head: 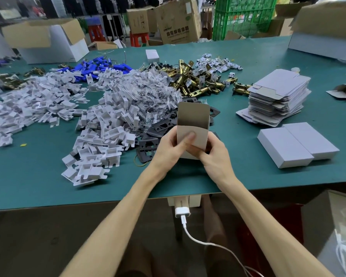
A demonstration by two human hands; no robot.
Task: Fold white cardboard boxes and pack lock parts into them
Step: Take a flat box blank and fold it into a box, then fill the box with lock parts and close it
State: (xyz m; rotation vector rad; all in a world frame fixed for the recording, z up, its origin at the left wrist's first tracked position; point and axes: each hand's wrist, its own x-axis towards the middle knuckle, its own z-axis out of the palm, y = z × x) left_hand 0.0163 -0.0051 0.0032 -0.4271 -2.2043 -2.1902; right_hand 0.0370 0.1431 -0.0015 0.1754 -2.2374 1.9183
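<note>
Centrally, a half-folded white box (192, 124) is held above the table (38, 182), near its front edge. The left hand (168, 148) wraps the box's left side, thumb pressed on the front flap; the right hand (214, 154) grips its lower right corner. Its top flap stands open. Black plates (148, 145) lie behind, partly hidden by the box, beside a heap of white plastic pieces (108, 126). Brass latches (200, 84) lie farther back. Stacked flat blanks (278, 92) and two closed boxes (288, 144) sit to the right.
</note>
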